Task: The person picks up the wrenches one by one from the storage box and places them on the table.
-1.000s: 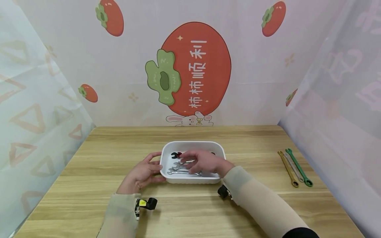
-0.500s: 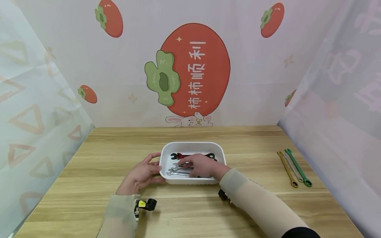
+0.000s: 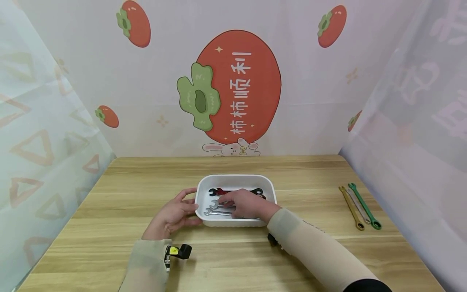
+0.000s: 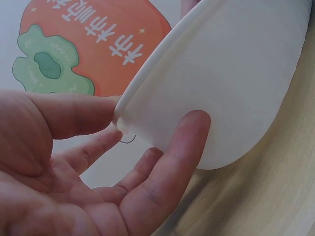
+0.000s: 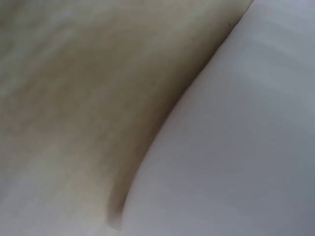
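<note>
A white tray (image 3: 237, 222) stands mid-table in the head view. My left hand (image 3: 175, 214) holds its left end. In the left wrist view the thumb reaches the rim and a finger presses the outer wall. My right hand (image 3: 248, 204) reaches down into the tray over silver open-end wrenches (image 3: 215, 212), its fingertips low among them. I cannot tell whether it grips one. Behind the hand lie dark wrenches (image 3: 257, 191) and a red one (image 3: 220, 191). The right wrist view is blurred and shows only the tray's wall (image 5: 231, 147) and tabletop.
Toward the table's right edge lie a gold wrench (image 3: 352, 209), a silver wrench (image 3: 359, 207) and a green wrench (image 3: 365, 206), side by side. A printed cloth (image 3: 146, 89) rises behind the wooden table (image 3: 226, 259), with more cloth at both sides.
My right hand has lowered into the tray and shifted slightly toward me, uncovering the dark and red wrenches. It has barely moved over the last half second. My left hand stays at the tray.
</note>
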Tool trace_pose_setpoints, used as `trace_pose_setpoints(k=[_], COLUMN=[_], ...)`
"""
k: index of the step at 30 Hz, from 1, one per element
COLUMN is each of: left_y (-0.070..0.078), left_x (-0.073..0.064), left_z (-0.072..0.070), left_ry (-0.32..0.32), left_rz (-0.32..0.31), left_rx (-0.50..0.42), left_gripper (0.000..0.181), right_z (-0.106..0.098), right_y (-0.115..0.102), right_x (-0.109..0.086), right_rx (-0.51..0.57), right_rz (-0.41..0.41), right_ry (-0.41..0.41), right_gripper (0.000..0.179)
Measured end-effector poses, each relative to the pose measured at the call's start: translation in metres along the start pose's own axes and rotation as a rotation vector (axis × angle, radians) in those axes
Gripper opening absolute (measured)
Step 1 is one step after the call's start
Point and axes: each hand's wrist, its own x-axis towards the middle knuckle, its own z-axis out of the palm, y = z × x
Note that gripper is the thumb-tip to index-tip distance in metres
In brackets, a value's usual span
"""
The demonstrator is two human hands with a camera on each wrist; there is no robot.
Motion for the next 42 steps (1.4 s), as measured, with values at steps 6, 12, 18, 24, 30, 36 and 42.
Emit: trace_pose_setpoints(k=[6, 12, 18, 24, 30, 36, 42], left_y=[-0.0001, 0.0002, -0.001, -0.0033, -0.0031, -0.0018, -0.0016], left_x=[0.0006, 0.001, 0.001, 0.0013, 0.0012, -0.0002, -0.0005], left_z=[-0.0013, -0.0004, -0.0024, -0.0032, -0.0027, -0.0011, -0.0004], left_ry=[-0.003, 0.018, -0.002, -0.001, -0.005, -0.003, 0.003], left_rz=[0.008, 0.001, 0.011, 0.015, 0.02, 0.028, 0.021], left_rx=[-0.001, -0.006, 0.001, -0.007, -0.006, -0.002, 0.002], left_gripper=[0.06, 0.06, 0.061, 0.061, 0.061, 0.062, 0.062], right_z=[-0.0011, -0.0012, -0.0009, 0.0, 0.0014, 0.0018, -0.003], right_y=[-0.0034, -0.0034, -0.0015, -0.0001, 0.0029, 0.0043, 0.0061], right_x=[0.0006, 0.0035, 0.0039, 0.0042, 0.0043, 0.0027, 0.0004], right_rx=[-0.054, -0.132, -0.141, -0.091, -0.057, -0.016, 0.005], right_rz=[0.001, -0.029, -0.033, 0.018, 0.044, 0.013, 0.039], right_ry=[0.031, 0.037, 0.046, 0.062, 0.065, 0.076, 0.116], right_gripper=[0.057, 0.055, 0.055, 0.055, 0.052, 0.053, 0.051])
